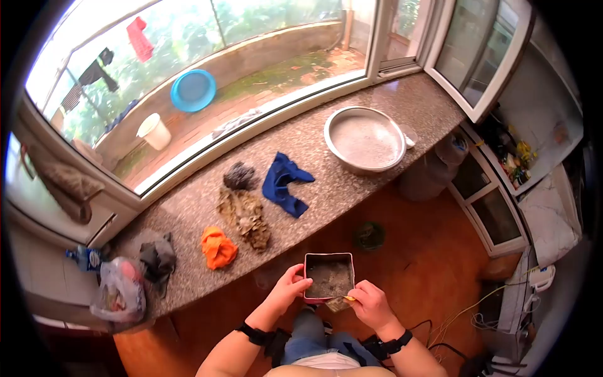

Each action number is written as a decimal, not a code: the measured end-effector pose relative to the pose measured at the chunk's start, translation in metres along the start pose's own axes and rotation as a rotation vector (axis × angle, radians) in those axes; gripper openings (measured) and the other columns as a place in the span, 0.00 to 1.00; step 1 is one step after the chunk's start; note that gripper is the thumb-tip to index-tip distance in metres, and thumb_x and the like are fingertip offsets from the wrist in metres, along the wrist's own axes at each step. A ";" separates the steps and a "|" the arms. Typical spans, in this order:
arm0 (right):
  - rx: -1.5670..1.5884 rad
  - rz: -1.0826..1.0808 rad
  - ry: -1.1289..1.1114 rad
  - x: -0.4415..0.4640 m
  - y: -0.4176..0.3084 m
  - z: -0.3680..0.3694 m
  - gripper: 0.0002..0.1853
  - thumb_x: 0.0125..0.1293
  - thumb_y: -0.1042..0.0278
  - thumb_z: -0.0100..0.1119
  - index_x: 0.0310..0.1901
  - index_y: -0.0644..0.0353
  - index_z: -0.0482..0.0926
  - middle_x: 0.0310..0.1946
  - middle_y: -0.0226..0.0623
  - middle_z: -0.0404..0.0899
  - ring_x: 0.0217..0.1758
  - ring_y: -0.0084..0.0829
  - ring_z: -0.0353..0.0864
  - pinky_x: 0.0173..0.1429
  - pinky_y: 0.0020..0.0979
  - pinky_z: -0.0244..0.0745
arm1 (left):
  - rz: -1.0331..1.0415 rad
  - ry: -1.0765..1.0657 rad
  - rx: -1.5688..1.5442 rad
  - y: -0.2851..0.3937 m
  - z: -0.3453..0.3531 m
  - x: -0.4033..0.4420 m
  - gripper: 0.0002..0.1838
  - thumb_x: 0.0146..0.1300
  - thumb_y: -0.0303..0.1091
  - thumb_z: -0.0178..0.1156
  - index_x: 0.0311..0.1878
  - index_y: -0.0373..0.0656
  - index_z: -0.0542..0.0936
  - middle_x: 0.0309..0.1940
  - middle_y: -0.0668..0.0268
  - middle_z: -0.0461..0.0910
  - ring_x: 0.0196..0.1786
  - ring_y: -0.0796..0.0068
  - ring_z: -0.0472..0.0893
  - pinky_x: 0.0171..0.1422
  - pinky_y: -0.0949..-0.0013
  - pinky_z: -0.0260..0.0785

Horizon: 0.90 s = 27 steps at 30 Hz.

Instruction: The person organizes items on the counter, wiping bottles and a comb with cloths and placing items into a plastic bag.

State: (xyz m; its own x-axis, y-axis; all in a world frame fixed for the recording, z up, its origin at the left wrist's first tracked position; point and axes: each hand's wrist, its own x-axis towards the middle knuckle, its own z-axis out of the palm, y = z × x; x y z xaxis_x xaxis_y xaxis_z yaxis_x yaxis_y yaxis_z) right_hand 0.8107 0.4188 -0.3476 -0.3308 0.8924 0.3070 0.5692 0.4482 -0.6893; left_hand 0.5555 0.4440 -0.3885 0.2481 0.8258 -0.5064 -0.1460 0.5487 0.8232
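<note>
My left hand (293, 287) grips the left side of a square, red-edged box (329, 256), with the thumb at its rim. The box's inside is grey and looks dusty or dirty. My right hand (372, 304) is closed on a small flat tool with a yellow handle (339, 305), at the box's near right corner. Its exact kind is too small to tell. Both hands are in front of the counter's near edge, above the floor.
On the speckled stone counter (304, 232) lie an orange cloth (218, 247), a crumpled brown cloth (248, 217), a dark grey bundle (239, 176) and a blue cloth (284, 182). A metal basin (365, 139) holds cloudy liquid. A plastic bag (119, 292) sits at the left end.
</note>
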 end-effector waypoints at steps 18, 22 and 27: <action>0.141 -0.320 -0.529 -0.053 -0.144 0.057 0.16 0.55 0.67 0.71 0.45 0.58 0.82 0.39 0.42 0.84 0.42 0.46 0.84 0.46 0.40 0.81 | 0.233 0.367 -0.175 -0.132 0.004 -0.240 0.40 0.61 0.22 0.64 0.75 0.39 0.58 0.46 0.63 0.80 0.44 0.77 0.80 0.45 0.71 0.74; 0.166 -0.493 -0.245 -0.053 -0.179 0.069 0.14 0.50 0.72 0.72 0.39 0.58 0.82 0.37 0.38 0.82 0.40 0.43 0.82 0.43 0.40 0.80 | 0.280 0.439 -0.246 -0.141 -0.007 -0.284 0.38 0.62 0.22 0.63 0.75 0.40 0.59 0.46 0.63 0.80 0.45 0.76 0.80 0.47 0.72 0.74; 0.123 -0.746 -0.363 -0.070 -0.213 0.107 0.09 0.50 0.70 0.70 0.34 0.56 0.81 0.27 0.34 0.80 0.33 0.40 0.79 0.38 0.38 0.75 | 0.367 0.567 -0.348 -0.168 -0.038 -0.340 0.38 0.62 0.24 0.64 0.74 0.39 0.60 0.46 0.63 0.81 0.45 0.77 0.79 0.48 0.71 0.73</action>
State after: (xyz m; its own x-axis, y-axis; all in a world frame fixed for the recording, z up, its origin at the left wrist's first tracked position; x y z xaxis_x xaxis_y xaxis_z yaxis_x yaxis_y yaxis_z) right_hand 0.6322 0.2548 -0.2919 -0.8215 0.2826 0.4952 0.0261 0.8863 -0.4624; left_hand 0.4597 0.0760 -0.3637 -0.3915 0.8521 -0.3474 -0.4408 0.1577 0.8836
